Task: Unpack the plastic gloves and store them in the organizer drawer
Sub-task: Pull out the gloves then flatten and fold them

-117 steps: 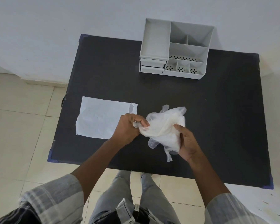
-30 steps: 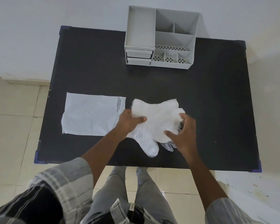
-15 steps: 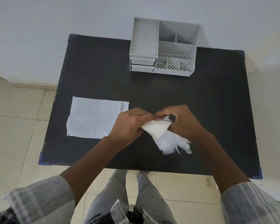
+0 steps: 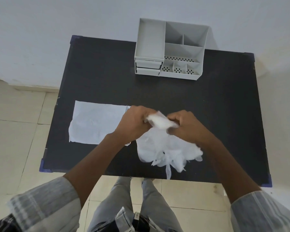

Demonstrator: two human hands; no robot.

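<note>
A bunch of thin translucent plastic gloves (image 4: pixel 166 148) lies on the black table (image 4: pixel 174 97) near its front edge, its glove fingers fanned toward me. My left hand (image 4: pixel 134 123) and my right hand (image 4: pixel 186 126) both grip the rolled far end of the bunch, thumbs close together. The flat white empty packet (image 4: pixel 97 124) lies to the left of my hands. The grey organizer (image 4: pixel 171 49) stands at the table's far edge; its two small drawers (image 4: pixel 148 66) on the lower left are shut.
The organizer has open compartments on top and at its right front. A white wall runs behind the table. Tiled floor lies to the left and below, and my legs are under the front edge.
Over the last second the spread gloves were gathered and folded; both hands now grip a rolled far end while the glove fingers trail toward me. The packet and organizer have not moved.
</note>
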